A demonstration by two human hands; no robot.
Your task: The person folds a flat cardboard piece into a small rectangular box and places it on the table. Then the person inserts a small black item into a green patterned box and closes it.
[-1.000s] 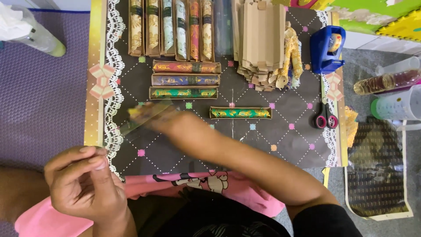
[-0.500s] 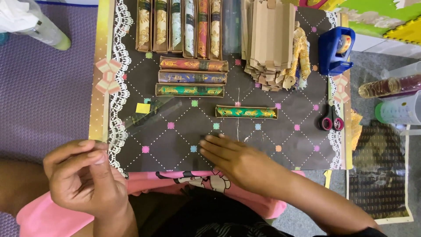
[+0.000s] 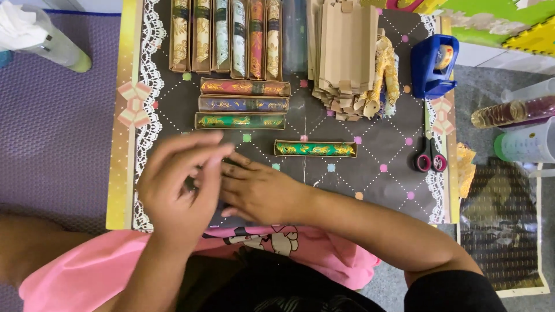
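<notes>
**Both hands meet at the near edge of the dark mat**

Left hand (image 3: 179,188): raised over the mat's near-left part, back to the camera, fingers curled loosely with fingertips pointing right. Can't tell if it pinches anything; the palm side is hidden.

Right hand (image 3: 260,193): lies flat, palm down on the mat, fingers together and stretched left, tips tucked under or against the left hand's fingers. Nothing visibly gripped. Whatever sits between the two hands is covered.

Work surface: dark mat (image 3: 376,173) with dotted diamond lines, coloured squares and a white lace border, on a gold-edged board.

Nearest item: single green patterned box (image 3: 315,148), long and narrow, lying crosswise just beyond the right hand, not touched.

Further out, left of centre: three similar boxes stacked in a column, red box (image 3: 244,87), blue box (image 3: 243,104), green box in the column (image 3: 240,121), touching side to side.

Far edge: row of upright-lying patterned boxes (image 3: 225,37), packed side by side. Right of them, a pile of flat brown cardboard blanks (image 3: 347,52) with gold ribbon pieces (image 3: 386,69) against it.

Right side: blue tape dispenser (image 3: 435,63) at the far corner, scissors (image 3: 430,156) with dark and red handles near the lace edge, well apart from both hands.

Off the board, far left: a clear bottle (image 3: 52,43).
</notes>
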